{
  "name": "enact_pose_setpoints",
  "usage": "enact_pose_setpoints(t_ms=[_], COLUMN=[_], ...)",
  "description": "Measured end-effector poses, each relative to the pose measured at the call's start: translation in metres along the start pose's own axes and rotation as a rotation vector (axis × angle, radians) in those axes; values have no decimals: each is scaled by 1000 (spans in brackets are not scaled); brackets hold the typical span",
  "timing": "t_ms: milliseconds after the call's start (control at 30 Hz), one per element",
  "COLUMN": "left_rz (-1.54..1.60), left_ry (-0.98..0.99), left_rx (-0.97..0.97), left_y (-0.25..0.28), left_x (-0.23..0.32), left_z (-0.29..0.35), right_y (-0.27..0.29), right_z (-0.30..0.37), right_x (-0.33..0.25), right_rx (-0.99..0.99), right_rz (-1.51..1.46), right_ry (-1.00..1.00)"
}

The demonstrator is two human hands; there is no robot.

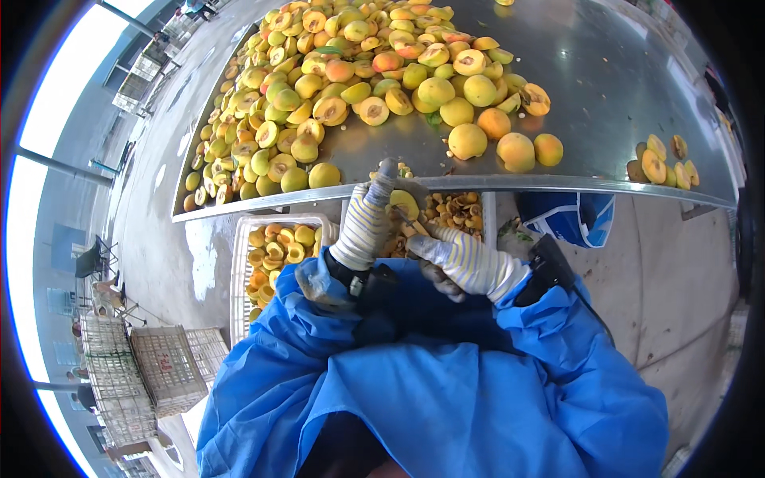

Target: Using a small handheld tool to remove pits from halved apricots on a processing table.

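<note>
- In the head view, the left hand, in a striped glove, has its fingers curled round a yellow fruit, with the thumb pointing away from the body.
- The right hand, gloved alike, is just beside it, its fingers closed on a small tan object near the fruit; which kind of object is too small to tell.
- The yellow fruit sits between the two hands, close to the near edge of the metal counter.
- Ahead of the hands and to their left, a big heap of halved and whole fruits covers that part of the counter.
- Ahead and slightly right, a few whole fruits stand apart from the heap's middle; well to the right lie some fruit halves.
- Below the counter, left of the left hand, a white crate holds more halves.
- Beyond the right hand, brownish pieces fill another container; farther right is a blue bag.
</note>
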State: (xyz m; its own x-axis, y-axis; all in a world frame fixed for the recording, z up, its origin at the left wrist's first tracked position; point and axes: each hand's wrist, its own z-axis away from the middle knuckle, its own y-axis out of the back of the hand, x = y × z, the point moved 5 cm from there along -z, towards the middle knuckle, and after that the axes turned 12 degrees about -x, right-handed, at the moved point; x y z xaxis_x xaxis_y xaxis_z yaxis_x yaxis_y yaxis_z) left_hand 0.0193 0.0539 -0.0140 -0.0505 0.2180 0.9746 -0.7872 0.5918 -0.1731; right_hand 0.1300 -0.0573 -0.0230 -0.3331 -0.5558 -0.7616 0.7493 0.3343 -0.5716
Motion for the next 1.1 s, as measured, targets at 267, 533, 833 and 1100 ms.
enact_pose_setpoints(t_ms=[267, 533, 833, 1100], left_rz=[180, 525, 552, 615], left_ry=[-34, -119, 51, 80], left_rx=[-77, -165, -125, -218], left_y=[-16, -16, -22, -22], left_x=[1, 1, 0, -2], left_z=[-5, 5, 3, 3], right_y=[-16, -16, -24, -25], right_z=[-8, -4, -3, 6], right_x=[10, -3, 5, 1], right_rx=[-44, -92, -112, -78], right_rz=[-387, -86, -341, -208], right_ry=[75, 57, 24, 19])
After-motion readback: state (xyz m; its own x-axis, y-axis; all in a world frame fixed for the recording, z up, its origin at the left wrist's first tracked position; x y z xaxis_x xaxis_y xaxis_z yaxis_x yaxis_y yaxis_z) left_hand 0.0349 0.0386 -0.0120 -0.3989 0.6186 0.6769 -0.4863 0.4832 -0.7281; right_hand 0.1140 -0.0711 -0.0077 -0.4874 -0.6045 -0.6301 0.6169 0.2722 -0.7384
